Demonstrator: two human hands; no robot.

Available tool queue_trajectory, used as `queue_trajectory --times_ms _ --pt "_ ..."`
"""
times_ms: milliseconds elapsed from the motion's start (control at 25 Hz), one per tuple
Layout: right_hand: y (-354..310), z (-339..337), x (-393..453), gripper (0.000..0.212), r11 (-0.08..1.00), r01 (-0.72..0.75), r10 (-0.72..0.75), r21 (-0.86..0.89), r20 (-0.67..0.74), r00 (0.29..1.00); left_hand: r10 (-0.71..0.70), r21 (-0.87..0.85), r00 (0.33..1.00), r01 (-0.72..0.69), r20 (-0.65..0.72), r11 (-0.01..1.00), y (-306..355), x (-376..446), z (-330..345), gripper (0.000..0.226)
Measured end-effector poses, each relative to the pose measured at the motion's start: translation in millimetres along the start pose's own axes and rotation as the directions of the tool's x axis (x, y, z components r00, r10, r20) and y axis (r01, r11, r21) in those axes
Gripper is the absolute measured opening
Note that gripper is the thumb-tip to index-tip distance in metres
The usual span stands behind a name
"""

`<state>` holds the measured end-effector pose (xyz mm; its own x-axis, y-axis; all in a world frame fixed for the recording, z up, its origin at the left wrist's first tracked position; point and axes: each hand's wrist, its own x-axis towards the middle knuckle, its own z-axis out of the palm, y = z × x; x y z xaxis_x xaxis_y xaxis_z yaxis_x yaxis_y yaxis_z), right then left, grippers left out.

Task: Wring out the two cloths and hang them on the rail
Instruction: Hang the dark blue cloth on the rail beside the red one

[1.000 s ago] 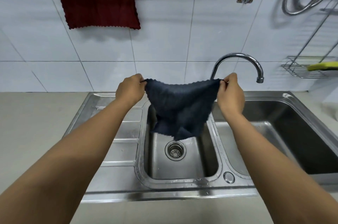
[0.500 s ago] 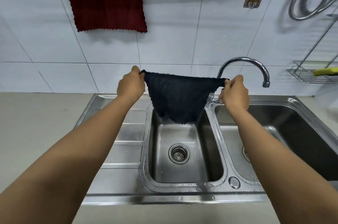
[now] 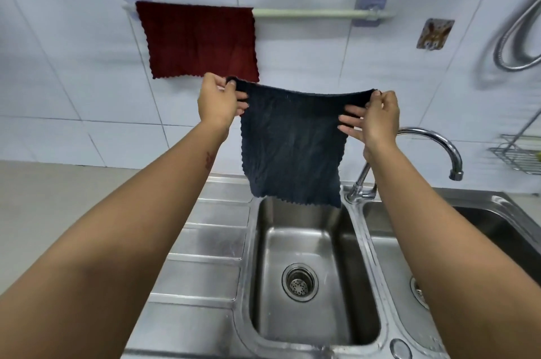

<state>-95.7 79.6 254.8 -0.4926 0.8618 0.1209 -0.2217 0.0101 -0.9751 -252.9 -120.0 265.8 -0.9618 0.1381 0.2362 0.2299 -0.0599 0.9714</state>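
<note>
A dark navy cloth [image 3: 292,147] hangs spread flat in the air above the left sink basin [image 3: 307,294]. My left hand [image 3: 218,102] pinches its top left corner and my right hand [image 3: 374,117] pinches its top right corner, so the top edge is stretched between them. A dark red cloth [image 3: 199,39] hangs over the left part of the pale rail [image 3: 316,13] on the tiled wall. The rail's right part is bare, above and behind the navy cloth.
A curved chrome tap [image 3: 433,150] stands right of the cloth. A second basin [image 3: 497,226] lies to the right and a ribbed steel drainboard [image 3: 210,244] to the left. A wire rack [image 3: 521,156], a metal hose [image 3: 515,36] and a wall hook [image 3: 434,34] are on the right wall.
Both hands have lifted the navy cloth higher toward the rail. It has opened from a crumpled droop into a flat hanging square.
</note>
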Motion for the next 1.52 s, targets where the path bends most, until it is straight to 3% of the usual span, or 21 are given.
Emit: queue_trajectory --times_ms 280,560,680,800,920,1080,1160,1200,1280,1360,1440,1520 --pt "-41 47 45 0.027 0.966 0.251 -0.256 -0.062 -0.090 0.962 0.094 -0.204 0.994 -0.104 -0.057 0.974 45 56 28 0.019" --pt "-91 89 106 0.020 0.845 0.463 -0.506 -0.267 -0.122 0.854 0.326 -0.187 0.945 -0.326 -0.034 0.927 90 117 60 0.018" --pt "-104 105 131 0.025 0.707 0.549 -0.642 -0.446 -0.079 0.762 0.378 -0.152 0.926 -0.373 0.009 0.915 102 140 69 0.011" --pt "-101 107 145 0.030 0.356 0.638 -0.783 -0.683 0.154 0.602 0.455 0.023 0.890 -0.456 0.039 0.890 103 158 74 0.005" --pt "-81 96 152 0.032 0.080 0.643 -0.750 -0.761 0.379 0.543 0.590 0.296 0.791 -0.609 0.162 0.736 90 160 71 0.016" --pt "-64 90 157 0.040 -0.091 0.592 -0.720 -0.801 0.463 0.517 0.628 0.503 0.618 -0.775 0.473 0.383 71 161 63 0.032" --pt "-69 95 158 0.047 -0.132 0.517 -0.696 -0.846 0.450 0.559 0.536 0.610 0.598 -0.771 0.596 0.182 71 163 64 0.039" --pt "-73 98 159 0.050 -0.145 0.477 -0.687 -0.867 0.435 0.582 0.487 0.665 0.626 -0.738 0.610 0.116 74 164 67 0.044" --pt "-80 103 159 0.049 -0.118 0.444 -0.661 -0.888 0.404 0.633 0.415 0.753 0.713 -0.652 0.565 0.094 82 165 74 0.049" --pt "-83 106 159 0.047 -0.041 0.445 -0.636 -0.895 0.367 0.679 0.399 0.785 0.763 -0.601 0.509 0.148 85 163 82 0.044" --pt "-84 108 159 0.045 -0.049 0.449 -0.641 -0.892 0.373 0.671 0.439 0.779 0.756 -0.603 0.487 0.174 83 159 84 0.040" --pt "-83 106 158 0.041 -0.085 0.461 -0.691 -0.883 0.386 0.611 0.503 0.747 0.709 -0.642 0.494 0.171 79 157 81 0.038"
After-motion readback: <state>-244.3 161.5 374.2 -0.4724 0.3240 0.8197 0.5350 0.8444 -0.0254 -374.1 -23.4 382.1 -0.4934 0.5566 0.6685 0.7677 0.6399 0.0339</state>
